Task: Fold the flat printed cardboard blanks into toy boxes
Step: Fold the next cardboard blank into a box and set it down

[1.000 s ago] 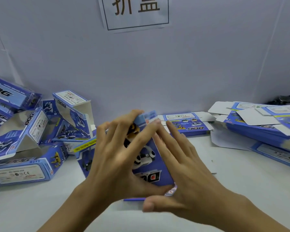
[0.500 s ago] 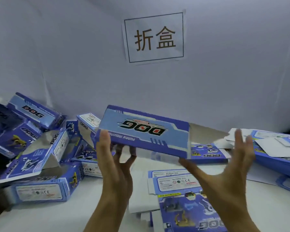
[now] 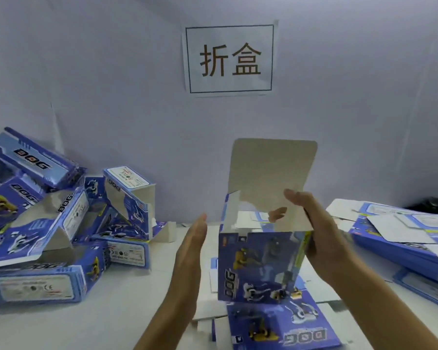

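Right hand (image 3: 321, 238) grips the half-formed box (image 3: 261, 266) at its right upper edge, thumb over the base of the top flap (image 3: 271, 173), fingertips visible inside the opening. Left hand (image 3: 190, 253) released, fingers straight, palm facing the box's left side, just beside it, not touching. Box held upright in the air above the table (image 3: 127, 311), centre of view. Blue print, "DOG" logo running sideways, toy dogs on front panel; top flap upright, grey unprinted inside showing. Flat blank (image 3: 283, 329) directly below. Folded boxes (image 3: 68, 236) piled left, stack of blanks (image 3: 400, 238) right. Paper sign (image 3: 229, 59) on wall behind.
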